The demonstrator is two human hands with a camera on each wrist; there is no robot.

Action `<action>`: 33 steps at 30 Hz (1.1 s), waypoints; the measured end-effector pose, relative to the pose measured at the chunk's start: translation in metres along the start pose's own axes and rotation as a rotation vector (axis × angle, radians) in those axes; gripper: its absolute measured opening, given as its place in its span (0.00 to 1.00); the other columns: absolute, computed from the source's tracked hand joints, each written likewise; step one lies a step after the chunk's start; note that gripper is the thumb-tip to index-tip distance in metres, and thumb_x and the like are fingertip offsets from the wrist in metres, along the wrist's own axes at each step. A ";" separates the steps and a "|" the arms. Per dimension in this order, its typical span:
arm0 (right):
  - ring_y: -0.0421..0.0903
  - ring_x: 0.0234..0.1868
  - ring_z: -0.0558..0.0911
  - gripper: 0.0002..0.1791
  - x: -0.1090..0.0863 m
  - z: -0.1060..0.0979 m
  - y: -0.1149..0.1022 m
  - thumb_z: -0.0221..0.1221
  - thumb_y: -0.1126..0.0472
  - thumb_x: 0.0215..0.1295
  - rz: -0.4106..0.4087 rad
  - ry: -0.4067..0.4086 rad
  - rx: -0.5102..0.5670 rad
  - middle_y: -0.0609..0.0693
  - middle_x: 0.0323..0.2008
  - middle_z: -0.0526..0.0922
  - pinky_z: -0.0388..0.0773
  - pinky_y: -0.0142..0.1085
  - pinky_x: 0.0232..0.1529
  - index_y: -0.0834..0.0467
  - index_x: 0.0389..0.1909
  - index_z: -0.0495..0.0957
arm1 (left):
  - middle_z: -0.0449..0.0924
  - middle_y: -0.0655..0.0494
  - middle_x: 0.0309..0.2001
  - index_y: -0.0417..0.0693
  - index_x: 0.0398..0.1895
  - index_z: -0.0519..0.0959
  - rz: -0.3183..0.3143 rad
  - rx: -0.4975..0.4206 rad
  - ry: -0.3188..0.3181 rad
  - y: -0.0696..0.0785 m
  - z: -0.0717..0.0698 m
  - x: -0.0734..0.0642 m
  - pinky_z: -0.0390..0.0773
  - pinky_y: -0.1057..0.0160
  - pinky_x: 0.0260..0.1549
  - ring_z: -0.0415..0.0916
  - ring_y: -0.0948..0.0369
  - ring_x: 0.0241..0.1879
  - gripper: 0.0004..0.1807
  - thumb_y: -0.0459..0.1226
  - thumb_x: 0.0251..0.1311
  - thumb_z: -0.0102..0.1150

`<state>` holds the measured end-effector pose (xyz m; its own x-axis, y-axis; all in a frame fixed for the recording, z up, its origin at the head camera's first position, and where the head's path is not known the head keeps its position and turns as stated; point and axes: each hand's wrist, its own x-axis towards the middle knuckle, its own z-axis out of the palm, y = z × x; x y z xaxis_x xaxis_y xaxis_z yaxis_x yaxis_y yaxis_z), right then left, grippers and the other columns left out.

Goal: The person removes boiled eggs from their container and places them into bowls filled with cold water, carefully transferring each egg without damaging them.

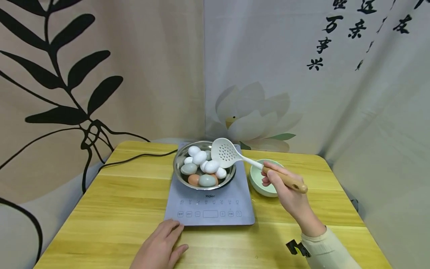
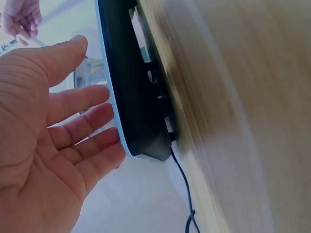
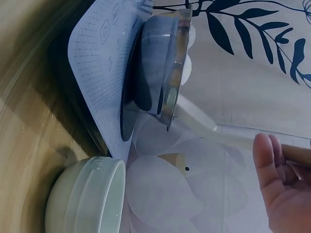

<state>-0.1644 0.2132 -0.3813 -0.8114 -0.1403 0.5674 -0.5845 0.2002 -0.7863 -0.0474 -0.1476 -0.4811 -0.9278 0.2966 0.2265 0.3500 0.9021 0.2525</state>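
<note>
My right hand (image 1: 285,186) grips the wooden handle of a white slotted skimmer (image 1: 224,152), whose perforated head overlaps the right rim of a steel bowl (image 1: 181,179) in the head view. White, pale green and brown eggs (image 1: 199,157) are heaped in that bowl. It stands on a flat Haier induction cooker (image 1: 209,205). At the cooker's front left corner, my left hand (image 1: 161,244) has its fingertips on the edge. The left wrist view shows those fingers (image 2: 97,124) relaxed against the cooker's side, holding nothing.
A pale green bowl (image 1: 260,188) stands right of the cooker, beneath the skimmer's handle. The wooden table (image 1: 134,198) extends around both. A black cord (image 1: 137,157) runs left from behind the cooker. Printed curtains (image 1: 161,74) hang behind the table.
</note>
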 end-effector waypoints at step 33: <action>0.35 0.49 0.90 0.15 0.021 -0.016 0.010 0.62 0.78 0.69 -0.512 -0.304 -0.037 0.55 0.52 0.92 0.89 0.27 0.50 0.75 0.55 0.84 | 0.81 0.55 0.59 0.46 0.58 0.86 0.009 -0.007 -0.005 -0.002 0.004 0.002 0.84 0.52 0.61 0.78 0.56 0.61 0.30 0.54 0.58 0.78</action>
<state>-0.1874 0.2276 -0.3737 -0.3937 -0.4984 0.7724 -0.9057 0.0668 -0.4185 -0.0502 -0.1475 -0.4845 -0.9252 0.3062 0.2243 0.3592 0.8972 0.2569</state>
